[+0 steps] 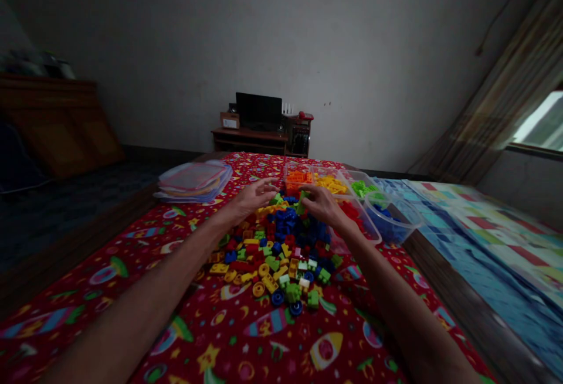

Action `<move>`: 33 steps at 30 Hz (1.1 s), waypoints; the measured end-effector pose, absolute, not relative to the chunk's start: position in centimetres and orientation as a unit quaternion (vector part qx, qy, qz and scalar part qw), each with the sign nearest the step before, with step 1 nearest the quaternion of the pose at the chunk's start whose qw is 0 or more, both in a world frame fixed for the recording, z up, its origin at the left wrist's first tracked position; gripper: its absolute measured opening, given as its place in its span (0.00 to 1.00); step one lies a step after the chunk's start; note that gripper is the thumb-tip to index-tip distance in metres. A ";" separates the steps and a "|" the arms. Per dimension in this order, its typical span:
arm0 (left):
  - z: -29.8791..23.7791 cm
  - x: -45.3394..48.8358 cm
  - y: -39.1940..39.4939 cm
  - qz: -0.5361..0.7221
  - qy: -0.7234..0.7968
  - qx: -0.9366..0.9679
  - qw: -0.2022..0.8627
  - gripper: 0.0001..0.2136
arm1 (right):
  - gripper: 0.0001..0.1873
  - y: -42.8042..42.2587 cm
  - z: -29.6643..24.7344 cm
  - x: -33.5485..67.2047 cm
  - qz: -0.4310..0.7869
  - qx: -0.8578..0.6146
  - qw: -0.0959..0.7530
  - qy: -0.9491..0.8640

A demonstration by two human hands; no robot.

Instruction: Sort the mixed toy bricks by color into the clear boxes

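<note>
A large heap of mixed toy building bricks [268, 252] lies on the red patterned cloth [176, 272]. Over its far left side is my left hand [256, 195], fingers stretched out and apart, near a green brick [277, 199] on the heap. My right hand [324, 203] is over the far right side and pinches a light green brick [301, 203] between thumb and fingers. Blue bricks [287, 220] fill the heap's middle. Yellow, red and green pieces and several small wheels spread toward me.
Clear containers hold sorted bricks: orange bricks [299, 179], yellow bricks [331, 184], light green bricks [363, 189] and red bricks [352, 210]. A round tub [407, 224] with blue bricks stands at the right. Stacked lids [193, 182] lie at the left. A monitor [258, 109] stands beyond.
</note>
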State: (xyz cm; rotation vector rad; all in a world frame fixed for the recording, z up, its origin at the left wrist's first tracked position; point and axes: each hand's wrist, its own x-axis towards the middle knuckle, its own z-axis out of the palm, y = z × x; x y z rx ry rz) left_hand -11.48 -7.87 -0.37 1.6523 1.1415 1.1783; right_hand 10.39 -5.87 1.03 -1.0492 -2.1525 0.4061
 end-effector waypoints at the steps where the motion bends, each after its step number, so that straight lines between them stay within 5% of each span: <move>1: -0.1 -11.1 -8.6 0.471 0.448 0.629 0.425 0.31 | 0.19 -6.2 1.2 10.4 0.164 -0.392 0.348 -0.836; 8: 0.2 -8.6 -11.0 0.465 0.432 0.577 0.515 0.35 | 0.20 -8.8 1.4 9.5 0.106 -0.308 0.270 -0.906; 16: -1.5 -8.3 -8.9 0.448 0.461 0.658 0.393 0.30 | 0.13 -8.7 1.4 9.7 0.119 -0.314 0.276 -0.901; 27: -0.6 -9.9 -9.0 0.478 0.458 0.652 0.370 0.25 | 0.15 -0.9 7.2 19.7 -0.078 -0.579 0.251 -0.772; 33: 0.0 -9.9 -9.6 0.465 0.475 0.652 0.365 0.28 | 0.19 3.9 8.4 22.5 -0.080 -0.670 0.203 -0.709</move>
